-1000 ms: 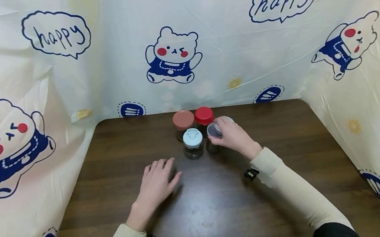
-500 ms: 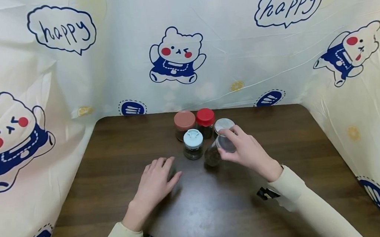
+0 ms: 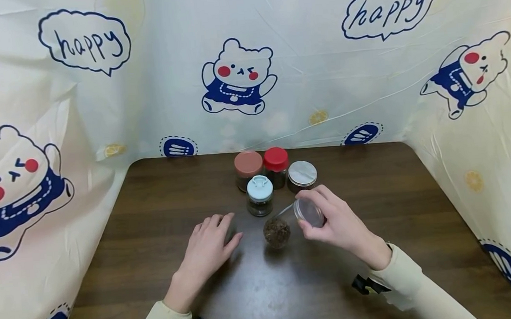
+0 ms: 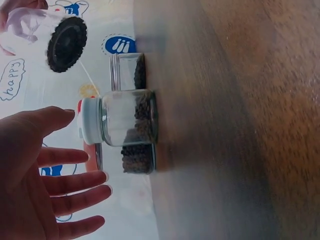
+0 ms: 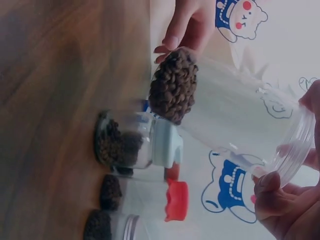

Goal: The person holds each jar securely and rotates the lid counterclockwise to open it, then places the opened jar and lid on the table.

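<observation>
Between its thumb and fingers, my right hand (image 3: 339, 225) grips a clear jar (image 3: 277, 233) near its clear lid. The jar is tilted, its base toward my left hand and raised over the table; dark brown beans fill the bottom, as the right wrist view shows of the jar (image 5: 230, 110). My left hand (image 3: 206, 251) holds nothing, fingers spread and relaxed, to the left of the raised jar. In the left wrist view, its thumb overlaps the area beside the light-blue-lidded jar (image 4: 120, 120), which stands upright on the table.
Behind stand a pink-lidded jar (image 3: 248, 165), a red-lidded jar (image 3: 276, 160) and a silver-lidded jar (image 3: 302, 174), close together. Dark contents show in the jars. A brown wooden table (image 3: 160, 202) ends at a patterned curtain (image 3: 312, 75) at the back and sides.
My right hand has lifted the clear jar out from beside the others, bringing it nearer and tilting its base toward the left hand. The silver-lidded jar is now uncovered. The left hand stays nearly still.
</observation>
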Tool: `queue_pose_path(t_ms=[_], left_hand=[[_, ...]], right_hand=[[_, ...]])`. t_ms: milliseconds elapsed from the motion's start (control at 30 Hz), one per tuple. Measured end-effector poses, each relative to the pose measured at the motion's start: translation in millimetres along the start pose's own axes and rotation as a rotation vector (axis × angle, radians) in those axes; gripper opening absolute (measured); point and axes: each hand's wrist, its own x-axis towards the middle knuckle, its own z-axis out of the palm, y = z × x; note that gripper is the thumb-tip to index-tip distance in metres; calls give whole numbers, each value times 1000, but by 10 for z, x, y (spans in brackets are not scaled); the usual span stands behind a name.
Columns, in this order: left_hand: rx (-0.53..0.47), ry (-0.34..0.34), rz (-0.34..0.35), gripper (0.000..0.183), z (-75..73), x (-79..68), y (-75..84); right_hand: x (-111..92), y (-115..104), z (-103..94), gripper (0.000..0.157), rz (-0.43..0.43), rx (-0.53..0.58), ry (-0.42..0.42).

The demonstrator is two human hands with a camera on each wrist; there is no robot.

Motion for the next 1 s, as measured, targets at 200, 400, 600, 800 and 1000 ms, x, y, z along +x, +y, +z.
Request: queue_pose_path(t_ms=[200,400,600,800,1000], left_hand=[[10,58,37,43,32,-17,-9],[-109,234,115,39,25,44,61],[-342,159,164,91,21,152,315],[-408,29,207,111,142,224,549],[-413,34,211,114,303,263,632]], right_hand=[[-63,6,59,47,-32,12,5],[-75,4,99,46,-33,14,15],[-80,-11,132,47,-13,13,14],[-56,-56,151,49,-9,24,3],[-38,-85,162,47,-11,21,8]])
